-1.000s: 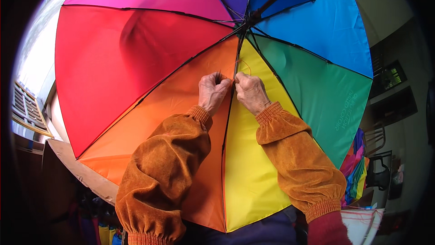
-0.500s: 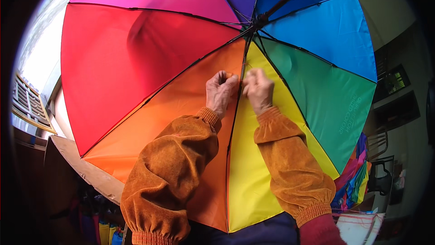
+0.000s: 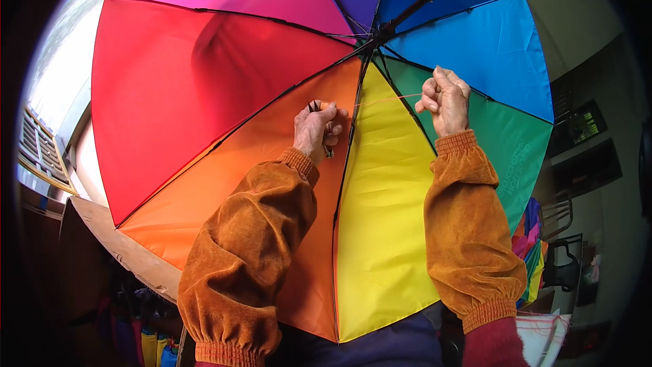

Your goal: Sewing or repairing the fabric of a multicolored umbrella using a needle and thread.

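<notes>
Between left hand and right hand, thread

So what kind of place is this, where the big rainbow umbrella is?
Probably a small umbrella workshop, though I can't be sure. The open rainbow umbrella fills the view, the left hand and right hand stretch a thin thread across its ribs, and more colourful folded umbrellas are stacked at the right.

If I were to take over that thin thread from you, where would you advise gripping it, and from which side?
Pinch the thread near its middle, over the yellow panel, coming from below. It seems to run taut and nearly level from the left hand at the dark rib to the raised right hand, so that span looks free; both ends are held between fingers.
</notes>
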`<action>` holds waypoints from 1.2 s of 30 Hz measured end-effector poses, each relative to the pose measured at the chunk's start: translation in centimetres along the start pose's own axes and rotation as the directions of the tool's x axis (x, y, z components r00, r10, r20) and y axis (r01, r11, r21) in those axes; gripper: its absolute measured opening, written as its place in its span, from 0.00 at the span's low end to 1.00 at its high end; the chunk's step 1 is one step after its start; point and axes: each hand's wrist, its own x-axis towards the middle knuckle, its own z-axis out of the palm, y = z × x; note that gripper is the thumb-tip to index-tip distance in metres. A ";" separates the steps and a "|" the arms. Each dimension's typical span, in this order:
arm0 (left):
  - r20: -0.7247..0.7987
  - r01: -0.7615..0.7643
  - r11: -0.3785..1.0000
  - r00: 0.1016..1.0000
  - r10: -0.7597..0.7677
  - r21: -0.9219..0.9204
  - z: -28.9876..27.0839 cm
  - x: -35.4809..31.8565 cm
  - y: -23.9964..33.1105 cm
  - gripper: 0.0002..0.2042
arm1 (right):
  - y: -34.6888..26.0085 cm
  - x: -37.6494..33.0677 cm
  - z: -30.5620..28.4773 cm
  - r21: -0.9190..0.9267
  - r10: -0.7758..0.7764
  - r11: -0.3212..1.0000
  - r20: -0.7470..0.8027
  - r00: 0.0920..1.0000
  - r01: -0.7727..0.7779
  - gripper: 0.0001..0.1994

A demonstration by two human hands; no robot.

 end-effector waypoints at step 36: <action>0.107 -0.180 0.921 0.983 0.152 0.344 -0.4 -0.6 0.0 0.04 | 7.1 -3.8 5.4 -0.622 -0.007 0.759 0.291 0.957 0.195 0.06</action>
